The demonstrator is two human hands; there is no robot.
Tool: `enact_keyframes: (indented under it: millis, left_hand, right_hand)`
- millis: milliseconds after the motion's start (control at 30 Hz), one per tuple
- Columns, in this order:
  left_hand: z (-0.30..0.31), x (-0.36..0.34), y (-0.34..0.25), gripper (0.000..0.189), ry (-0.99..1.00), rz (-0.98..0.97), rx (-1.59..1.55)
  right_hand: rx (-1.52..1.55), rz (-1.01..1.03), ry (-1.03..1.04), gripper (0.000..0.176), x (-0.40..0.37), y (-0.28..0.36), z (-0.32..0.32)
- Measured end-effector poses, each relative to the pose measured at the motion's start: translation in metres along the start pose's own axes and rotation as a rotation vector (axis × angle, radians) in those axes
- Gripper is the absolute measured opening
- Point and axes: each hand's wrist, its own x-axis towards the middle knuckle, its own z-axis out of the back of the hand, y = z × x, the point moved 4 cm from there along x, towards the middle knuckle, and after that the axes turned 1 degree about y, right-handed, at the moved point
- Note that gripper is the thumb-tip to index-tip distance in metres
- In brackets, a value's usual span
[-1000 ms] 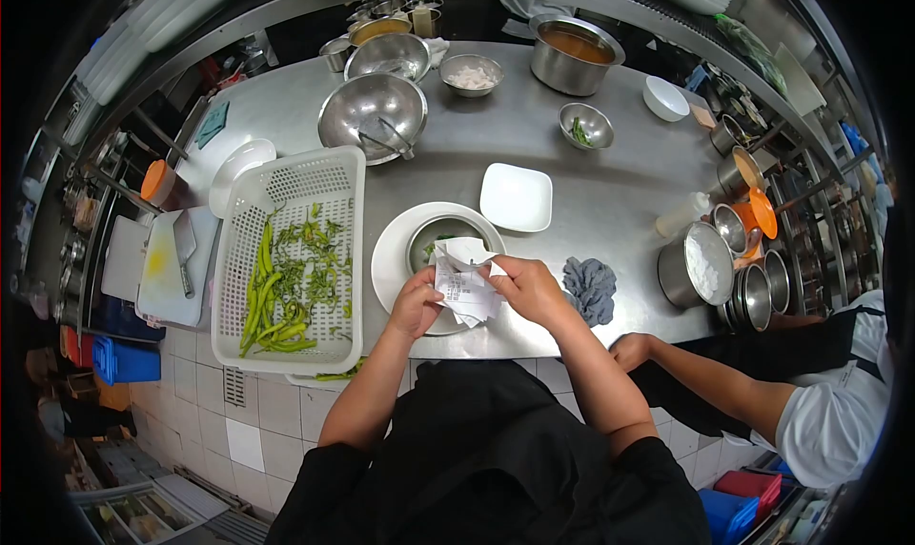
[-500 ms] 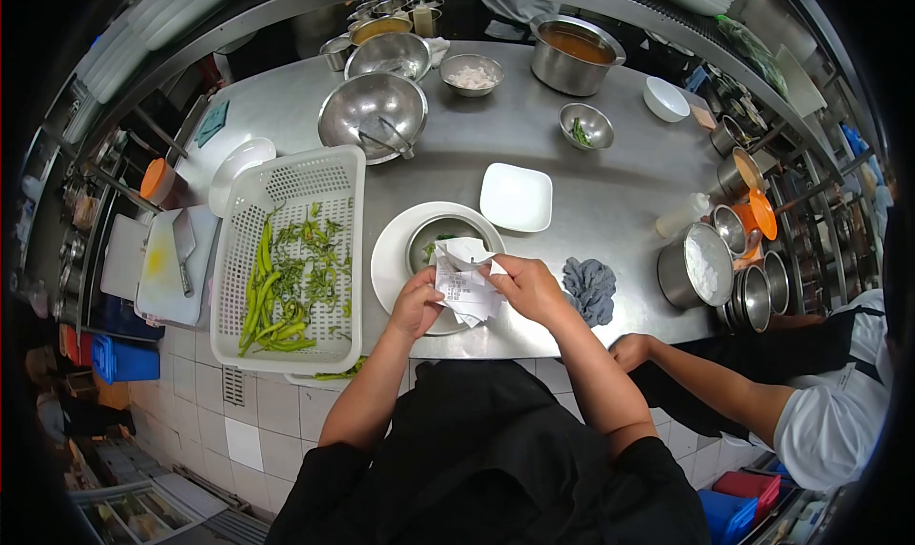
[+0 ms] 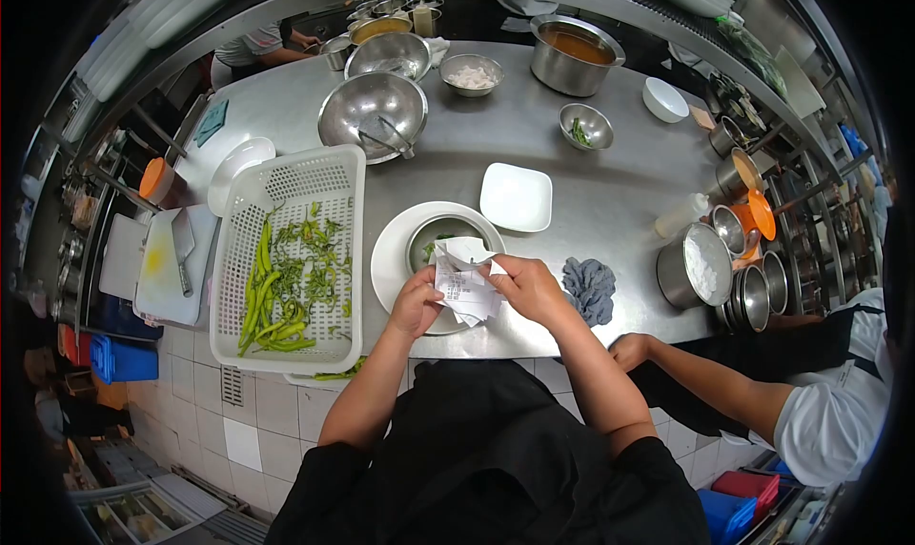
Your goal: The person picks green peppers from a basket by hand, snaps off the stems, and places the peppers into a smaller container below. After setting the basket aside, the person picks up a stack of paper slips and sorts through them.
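Several printed paper slips, like order receipts (image 3: 464, 291), are pinched between my two hands. My left hand (image 3: 416, 302) grips their left edge and my right hand (image 3: 522, 288) their right edge. Beneath the slips, a metal bowl (image 3: 419, 243) with something green inside stands in a large white dish (image 3: 386, 259), partly covered by my hands and the paper. To the left, a white perforated basket (image 3: 353, 259) holds long green peppers (image 3: 255, 297) and loose green pieces. A square white plate (image 3: 516, 198) lies just beyond my right hand, and a crumpled grey cloth (image 3: 589, 291) to its right.
Steel bowls (image 3: 372, 116) and a pot of orange-brown liquid (image 3: 576, 50) stand at the back of the steel table (image 3: 457, 154). A knife (image 3: 184, 250) lies on a cutting board (image 3: 172, 297) at left. Close on my right is a co-worker's arm (image 3: 705, 378), near a pot of white contents (image 3: 696, 269).
Another person's arm and torso have come into view at the back left, behind the table. My hands and the receipts look nearly the same.
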Motion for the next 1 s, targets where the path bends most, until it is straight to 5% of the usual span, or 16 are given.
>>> enact_keyframes:
  millis: [1000]
  left_hand:
    - [-0.0004, -0.0057, 0.0005, 0.045, -0.012, -0.004, -0.011]
  right_hand:
    - [-0.020, 0.022, -0.009, 0.026, -0.0033, 0.0004, -0.0021]
